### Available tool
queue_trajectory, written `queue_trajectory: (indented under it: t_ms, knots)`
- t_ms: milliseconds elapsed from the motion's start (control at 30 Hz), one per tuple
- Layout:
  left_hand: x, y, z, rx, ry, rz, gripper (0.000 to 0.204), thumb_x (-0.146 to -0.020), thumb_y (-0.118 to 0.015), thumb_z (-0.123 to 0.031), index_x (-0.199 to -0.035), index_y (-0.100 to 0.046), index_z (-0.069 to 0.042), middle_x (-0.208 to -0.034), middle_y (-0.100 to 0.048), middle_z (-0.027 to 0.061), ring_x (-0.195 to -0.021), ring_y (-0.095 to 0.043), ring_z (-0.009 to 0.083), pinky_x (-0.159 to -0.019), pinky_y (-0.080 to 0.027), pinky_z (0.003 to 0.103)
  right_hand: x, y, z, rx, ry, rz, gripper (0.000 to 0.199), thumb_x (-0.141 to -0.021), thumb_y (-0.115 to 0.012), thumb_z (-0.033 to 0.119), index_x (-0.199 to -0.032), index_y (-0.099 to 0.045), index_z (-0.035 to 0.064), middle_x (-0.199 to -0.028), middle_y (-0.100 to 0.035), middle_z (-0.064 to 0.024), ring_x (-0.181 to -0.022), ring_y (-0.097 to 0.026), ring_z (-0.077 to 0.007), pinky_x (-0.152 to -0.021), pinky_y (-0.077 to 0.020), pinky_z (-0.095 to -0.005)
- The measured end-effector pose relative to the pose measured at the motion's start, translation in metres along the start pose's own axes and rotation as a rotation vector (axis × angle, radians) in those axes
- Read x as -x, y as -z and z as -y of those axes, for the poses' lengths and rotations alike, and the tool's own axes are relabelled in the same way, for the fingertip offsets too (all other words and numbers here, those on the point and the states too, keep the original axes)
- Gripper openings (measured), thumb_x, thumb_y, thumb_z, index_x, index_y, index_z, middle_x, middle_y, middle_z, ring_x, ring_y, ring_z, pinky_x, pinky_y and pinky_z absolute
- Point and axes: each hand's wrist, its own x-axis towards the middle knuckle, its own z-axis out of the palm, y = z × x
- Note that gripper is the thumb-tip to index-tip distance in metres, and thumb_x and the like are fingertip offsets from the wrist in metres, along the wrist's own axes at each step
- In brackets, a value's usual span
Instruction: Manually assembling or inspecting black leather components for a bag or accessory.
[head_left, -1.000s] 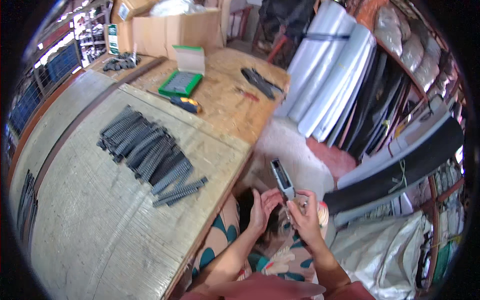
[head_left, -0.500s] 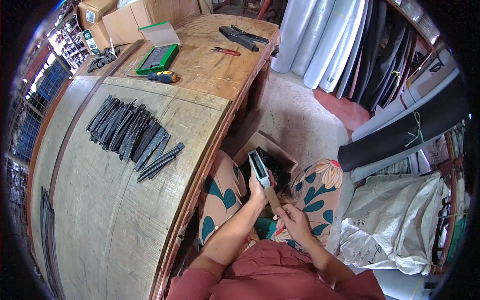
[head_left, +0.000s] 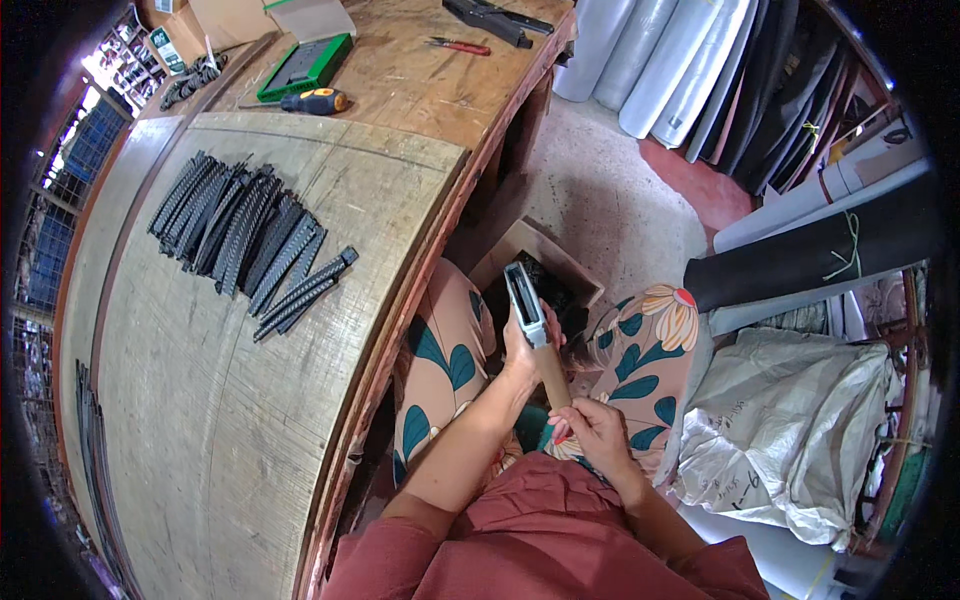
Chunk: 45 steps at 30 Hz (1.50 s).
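Observation:
Over my lap I hold a tool with a light-grey frame (head_left: pixel 524 303) around a long dark slot and a flat brown lower part (head_left: pixel 553 374). My left hand (head_left: pixel 519 350) is wrapped around its grey part from the left and below. At the lower end of the brown part, my right hand (head_left: pixel 597 428) is closed with its fingers on that end. The exact kind of tool does not show. Most of my left fingers are hidden behind it.
On the table (head_left: pixel 210 400) to my left lies a pile of black ribbed strips (head_left: pixel 235 225). Further off are a screwdriver (head_left: pixel 315 101), an opened green box (head_left: pixel 308 68), red-handled snips (head_left: pixel 460 46) and a black plier-like tool (head_left: pixel 495 18). A cardboard box (head_left: pixel 540 240) stands beyond my knees.
The view has tipped down and things appear slightly shifted. My right hand has slid toward the end of the brown part, and more of that part shows between my hands.

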Motion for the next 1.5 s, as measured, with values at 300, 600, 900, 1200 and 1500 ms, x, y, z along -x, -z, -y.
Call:
queue_trajectory:
  t_ms: [300,600,900,1200,1500]
  knots:
    - [-0.019,0.018,-0.026,0.067,-0.130,0.072,0.034,-0.090,-0.040,-0.038,-0.071,-0.045,-0.010,-0.051,-0.041,0.0069,-0.042,-0.041,0.0205,-0.050,-0.038,0.032,0.051,0.008,0.008,0.115,0.066,0.093,0.014,-0.087,-0.051,-0.002,-0.085,-0.065,-0.0039,-0.072,-0.062,-0.0089,-0.066,-0.062,-0.0140,-0.059,-0.0481,-0.0253]
    - [-0.005,-0.008,-0.023,-0.008,-0.051,-0.040,0.036,-0.089,-0.038,-0.039,-0.070,-0.043,-0.009,-0.050,-0.040,0.0052,-0.040,-0.039,0.0200,-0.050,-0.037,0.032,0.064,0.012,-0.005,0.081,-0.082,0.121,0.011,-0.085,-0.059,0.005,-0.092,-0.067,0.0007,-0.076,-0.063,-0.0082,-0.072,-0.061,-0.0167,-0.067,-0.0477,-0.0280]
    - [-0.004,-0.008,-0.030,0.034,-0.047,-0.020,0.035,-0.088,-0.039,-0.040,-0.070,-0.042,-0.011,-0.051,-0.040,0.0051,-0.041,-0.039,0.0198,-0.050,-0.035,0.031,0.053,0.019,-0.001,0.397,0.229,0.085,0.013,-0.073,-0.067,0.004,-0.086,-0.066,0.0024,-0.080,-0.060,-0.0108,-0.077,-0.061,-0.0259,-0.067,-0.0487,-0.0338]
    - [0.004,-0.014,-0.026,0.001,-0.032,-0.008,0.035,-0.089,-0.041,-0.039,-0.070,-0.042,-0.010,-0.052,-0.039,0.0042,-0.043,-0.042,0.0182,-0.049,-0.036,0.030,0.055,0.021,-0.030,0.609,0.705,0.050,0.026,-0.066,-0.069,0.001,-0.089,-0.058,0.0013,-0.080,-0.058,-0.0108,-0.075,-0.060,-0.0276,-0.058,-0.0505,-0.0343]
    - [0.020,-0.016,-0.003,0.028,0.029,0.069,0.028,-0.092,-0.045,-0.033,-0.076,-0.044,-0.010,-0.055,-0.042,0.0043,-0.043,-0.045,0.0177,-0.046,-0.039,0.031,0.055,0.013,-0.012,0.503,0.424,0.001,0.015,-0.064,-0.068,0.002,-0.079,-0.065,0.0010,-0.080,-0.060,-0.0112,-0.073,-0.060,-0.0274,-0.062,-0.0484,-0.0348]
